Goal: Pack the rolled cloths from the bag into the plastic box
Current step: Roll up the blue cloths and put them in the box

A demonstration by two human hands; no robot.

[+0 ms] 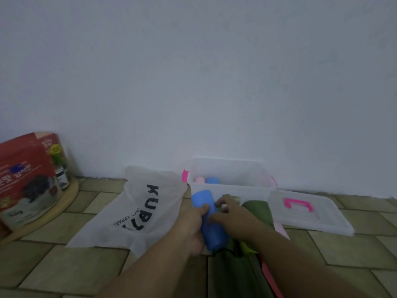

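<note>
Currently I have both hands on a blue rolled cloth [209,220], low centre of the frame, just in front of the plastic box [231,186]. The left hand [193,224] wraps the roll from its left side, thumb laid across the top. The right hand [231,216] presses its fingers on the right side; whether they close fully round the roll I cannot tell, the frame being blurred.

Location notes: the box stands open against the wall, centre frame. Inside it, at its left end, lie a pink roll [199,180] and a second blue roll [212,180]. Its clear lid [309,211], with pink handle, rests on the tiled floor [53,263] at right. The white bag [133,209] lies slack and flattened at centre left. Green cloth [256,208] and a strip of pink cloth sit beneath and right of my hands, lower centre.

Handling judgement: the roll looks light, soft and compressible, not fragile, not slippery. The risk is unrolling, not dropping. I judge it best gripped round the middle, with a finger over the loose edge, pressure modest. Setting it down parallel and touching the two rolls already in the box should keep it wound.
</note>
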